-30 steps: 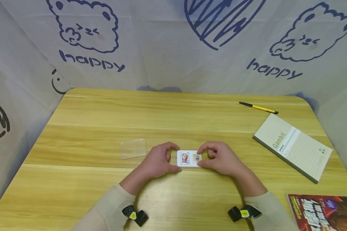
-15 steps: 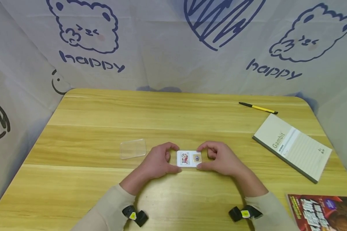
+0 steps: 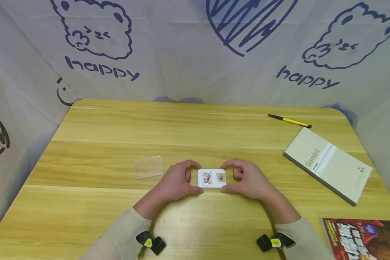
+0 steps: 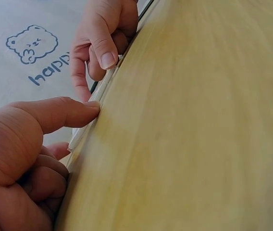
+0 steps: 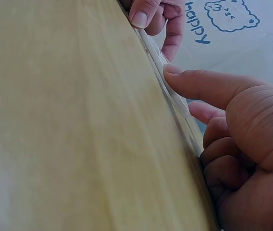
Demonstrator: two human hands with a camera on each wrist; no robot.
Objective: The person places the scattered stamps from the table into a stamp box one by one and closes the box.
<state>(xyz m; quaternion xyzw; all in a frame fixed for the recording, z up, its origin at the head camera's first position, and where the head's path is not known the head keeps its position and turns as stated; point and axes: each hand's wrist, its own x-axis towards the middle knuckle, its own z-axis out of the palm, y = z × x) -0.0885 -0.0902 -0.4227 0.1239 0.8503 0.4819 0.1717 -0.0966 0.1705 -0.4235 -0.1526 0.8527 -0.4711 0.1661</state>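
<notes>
A small, flat white holder (image 3: 213, 179) lies low over the table's middle in the head view. Two stamps show on its face: a colourful picture stamp (image 3: 207, 178) on the left and a tan one (image 3: 221, 177) with a dark emblem on the right. My left hand (image 3: 178, 183) holds the holder's left end between thumb and index finger, at its near and far edges. The right end is pinched the same way by my right hand (image 3: 247, 179). Both wrist views show the holder edge-on as a thin pale strip (image 5: 151, 48), close to the wood.
Left of my left hand lies a clear plastic cover (image 3: 149, 168). On the right are a grey notebook (image 3: 328, 166), a yellow and black pen (image 3: 290, 121) behind it, and a red magazine (image 3: 364, 238) at the near corner. A white cloth with drawings hangs behind the table (image 3: 182, 126).
My right fingers have shifted outward from the holder's face to its edges, so the tan stamp shows more fully. The left hand keeps its hold.
</notes>
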